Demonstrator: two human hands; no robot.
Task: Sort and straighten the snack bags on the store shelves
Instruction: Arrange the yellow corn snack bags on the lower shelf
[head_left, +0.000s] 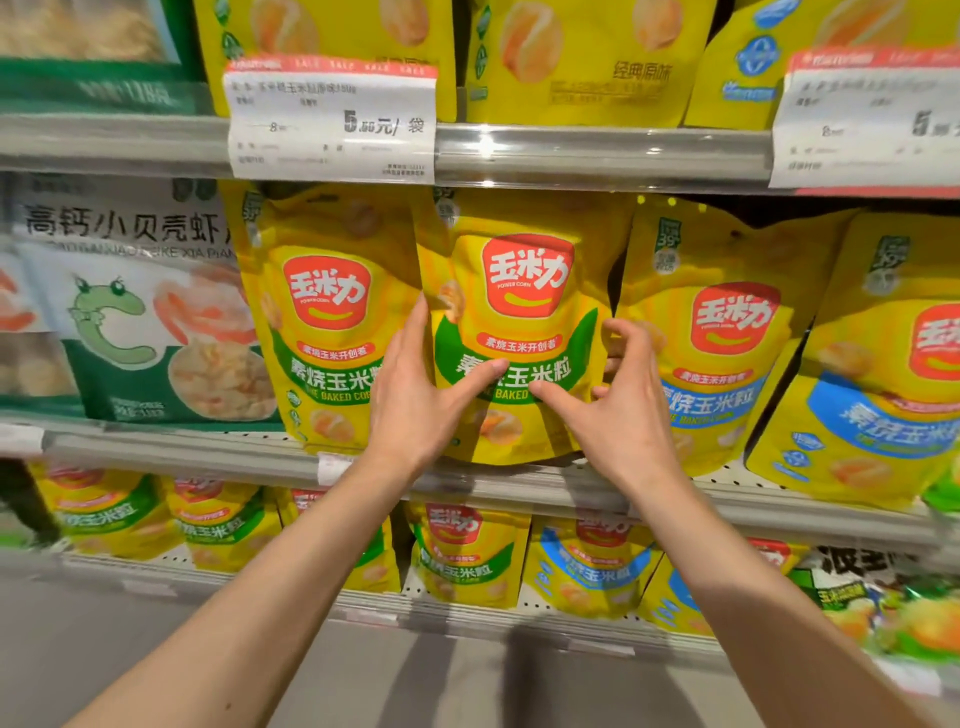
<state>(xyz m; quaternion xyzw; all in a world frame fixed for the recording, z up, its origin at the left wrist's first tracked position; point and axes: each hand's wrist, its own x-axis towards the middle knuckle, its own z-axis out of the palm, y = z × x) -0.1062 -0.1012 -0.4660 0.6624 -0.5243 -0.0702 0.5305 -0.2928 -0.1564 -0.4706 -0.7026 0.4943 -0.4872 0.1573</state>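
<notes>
A yellow corn-snack bag with a red logo and green band (524, 291) stands upright in the middle of the centre shelf. My left hand (415, 410) holds its left edge, fingers slipped up along the side and thumb on the front. My right hand (623, 415) grips its right edge, fingers curled round the side and thumb on the front. A matching green-band bag (322, 312) stands right beside it on the left. Blue-band bags (727, 343) of the same brand lean on the right.
A white and green shrimp-chip bag (130, 312) fills the shelf's left end. The grey shelf rail (208, 447) runs below the bags. Price tags (332, 119) hang from the upper rail (597, 150). More yellow bags (467, 556) stand on the lower shelf, some tilted.
</notes>
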